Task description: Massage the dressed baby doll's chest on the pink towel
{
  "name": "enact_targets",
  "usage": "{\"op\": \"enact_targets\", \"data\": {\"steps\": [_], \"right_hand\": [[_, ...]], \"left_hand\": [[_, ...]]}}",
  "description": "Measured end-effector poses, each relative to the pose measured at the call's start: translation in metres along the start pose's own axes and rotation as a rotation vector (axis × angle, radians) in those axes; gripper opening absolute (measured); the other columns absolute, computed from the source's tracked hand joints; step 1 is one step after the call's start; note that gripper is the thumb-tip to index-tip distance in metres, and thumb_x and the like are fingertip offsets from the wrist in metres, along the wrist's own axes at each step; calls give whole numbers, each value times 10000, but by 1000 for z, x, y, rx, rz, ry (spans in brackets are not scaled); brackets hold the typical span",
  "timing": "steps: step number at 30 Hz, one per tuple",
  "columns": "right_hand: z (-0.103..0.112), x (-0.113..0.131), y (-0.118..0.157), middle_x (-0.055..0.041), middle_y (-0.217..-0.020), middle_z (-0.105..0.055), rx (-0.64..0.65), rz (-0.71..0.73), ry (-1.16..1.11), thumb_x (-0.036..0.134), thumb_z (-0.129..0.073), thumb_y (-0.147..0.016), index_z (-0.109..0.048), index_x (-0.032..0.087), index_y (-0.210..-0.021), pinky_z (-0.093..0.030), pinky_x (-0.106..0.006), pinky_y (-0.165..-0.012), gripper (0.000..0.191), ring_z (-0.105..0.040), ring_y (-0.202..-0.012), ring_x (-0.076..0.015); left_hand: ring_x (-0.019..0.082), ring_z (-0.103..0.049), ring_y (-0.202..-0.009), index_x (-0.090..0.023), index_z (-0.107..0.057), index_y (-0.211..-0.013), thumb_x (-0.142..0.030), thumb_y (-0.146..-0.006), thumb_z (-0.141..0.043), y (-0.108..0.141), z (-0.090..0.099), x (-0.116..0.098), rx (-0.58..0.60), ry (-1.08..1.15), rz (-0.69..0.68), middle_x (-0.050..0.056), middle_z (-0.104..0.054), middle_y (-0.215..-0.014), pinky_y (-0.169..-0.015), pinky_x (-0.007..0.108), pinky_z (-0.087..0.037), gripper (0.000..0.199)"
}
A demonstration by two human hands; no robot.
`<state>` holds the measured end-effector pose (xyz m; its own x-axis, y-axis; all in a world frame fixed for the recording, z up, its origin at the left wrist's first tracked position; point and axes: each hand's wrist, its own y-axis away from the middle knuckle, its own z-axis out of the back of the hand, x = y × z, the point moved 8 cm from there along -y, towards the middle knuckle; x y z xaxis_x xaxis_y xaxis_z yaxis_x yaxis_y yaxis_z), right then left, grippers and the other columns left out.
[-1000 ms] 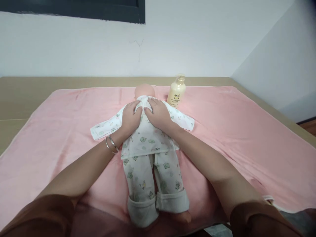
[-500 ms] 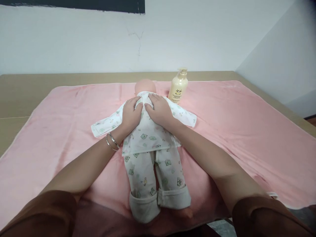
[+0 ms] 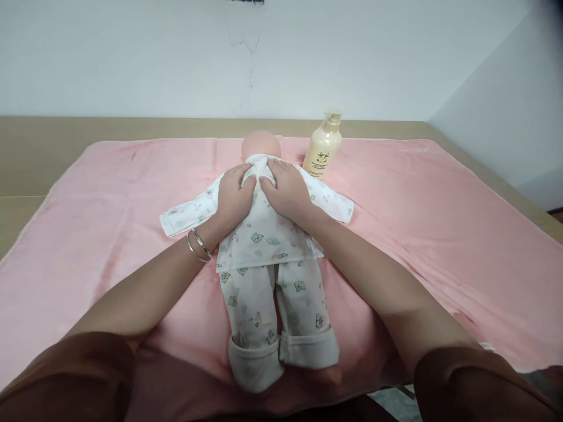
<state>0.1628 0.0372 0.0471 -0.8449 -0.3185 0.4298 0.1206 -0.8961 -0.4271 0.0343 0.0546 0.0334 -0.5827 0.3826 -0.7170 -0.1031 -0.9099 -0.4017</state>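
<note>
A baby doll [image 3: 261, 145] lies on a pink blanket, its bald head toward the wall and its face not visible. It wears a white printed top [image 3: 264, 240] and matching trousers [image 3: 255, 305] with rolled cuffs; one foot shows below the right cuff. My left hand [image 3: 236, 196] rests on the left side of the doll's upper back, thumb apart from the fingers. On the right side, my right hand [image 3: 285, 190] lies in the same way, with its thumb near my left thumb. Both palms touch the cloth, and neither hand grips anything.
A cream pump bottle [image 3: 322, 149] stands right of the doll's head. The pink blanket [image 3: 440, 234] covers much of the wooden table [image 3: 26, 155]. Behind the table is a white wall [image 3: 132, 64].
The camera view has shifted slightly, so the dark panel on the wall is nearly out of view. Both hands remain on the doll's back in about the same place.
</note>
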Motion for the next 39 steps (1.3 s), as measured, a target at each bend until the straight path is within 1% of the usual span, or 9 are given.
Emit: {"op": "enact_targets", "data": {"steps": [3, 7, 10, 15, 21, 30, 33, 37, 39], "right_hand": [[0, 1, -1, -165, -1304, -655, -9, 22, 7, 329, -404, -957, -612, 118, -1273, -410, -496, -1116, 433, -567, -1243, -330], [0, 1, -1, -179, -1347, -633, -14, 21, 23, 329, -403, -955, -592, 75, -1312, -396, -485, -1135, 477, -548, -1283, -331], [0, 1, -1, -186, -1364, -623, -17, 11, 22, 327, -398, -954, -584, 62, -1331, -382, -486, -1152, 497, -535, -1307, -330], [0, 1, 0, -163, -1377, -624, -16, 15, 3, 337, -406, -944, -596, 108, -1327, -378, -512, -1156, 485, -529, -1320, -332], [0, 0, 0, -175, -1342, -640, -12, 18, -16, 337, -396, -932, -606, 112, -1302, -391, -544, -1136, 481, -544, -1298, -354], [-2, 0, 2, -208, -1335, -631, -28, 40, -18, 339, -368, -936, -594, 88, -1311, -379, -565, -1128, 505, -536, -1291, -374], [-1, 1, 3, -216, -1281, -651, -31, 57, -26, 323, -378, -929, -618, 92, -1252, -406, -560, -1095, 464, -569, -1232, -373], [0, 1, 4, -169, -1166, -691, -52, 80, -50, 318, -398, -922, -642, 174, -1150, -458, -567, -1007, 363, -607, -1109, -359], [1, 2, 4, -160, -1147, -691, -58, 76, -44, 320, -400, -923, -639, 185, -1132, -463, -560, -996, 345, -606, -1095, -353]], "left_hand": [[256, -582, -1262, -193, -676, -1232, -314, -880, -462, -1, 0, 1, -5, 5, -2, 69, -679, -1325, -1148, 417, -427, 430], [259, -572, -1274, -181, -670, -1237, -329, -882, -461, -1, 0, 1, 0, -12, -4, 79, -667, -1342, -1155, 412, -417, 438], [261, -581, -1255, -185, -679, -1214, -325, -882, -457, -1, 0, -1, 7, -7, 0, 75, -680, -1315, -1140, 411, -430, 423], [263, -576, -1267, -196, -677, -1211, -309, -881, -469, 0, 1, 0, 0, -9, 10, 68, -679, -1323, -1151, 420, -423, 406], [254, -584, -1260, -222, -677, -1222, -304, -888, -467, 0, 0, 1, 6, -10, 4, 53, -670, -1348, -1157, 437, -424, 402], [232, -582, -1279, -156, -669, -1246, -268, -892, -470, 2, -1, 1, -6, -10, 10, 82, -669, -1351, -1167, 389, -412, 421], [227, -582, -1283, -156, -668, -1251, -252, -895, -475, 2, -1, 1, -4, -14, 12, 78, -672, -1350, -1168, 389, -411, 416], [223, -569, -1306, -185, -661, -1267, -245, -908, -472, 3, -2, 1, 10, -33, 16, 58, -659, -1376, -1178, 394, -403, 411], [224, -568, -1310, -178, -659, -1273, -248, -912, -470, 3, -3, 1, 13, -33, 14, 65, -655, -1381, -1179, 391, -403, 413]]}}
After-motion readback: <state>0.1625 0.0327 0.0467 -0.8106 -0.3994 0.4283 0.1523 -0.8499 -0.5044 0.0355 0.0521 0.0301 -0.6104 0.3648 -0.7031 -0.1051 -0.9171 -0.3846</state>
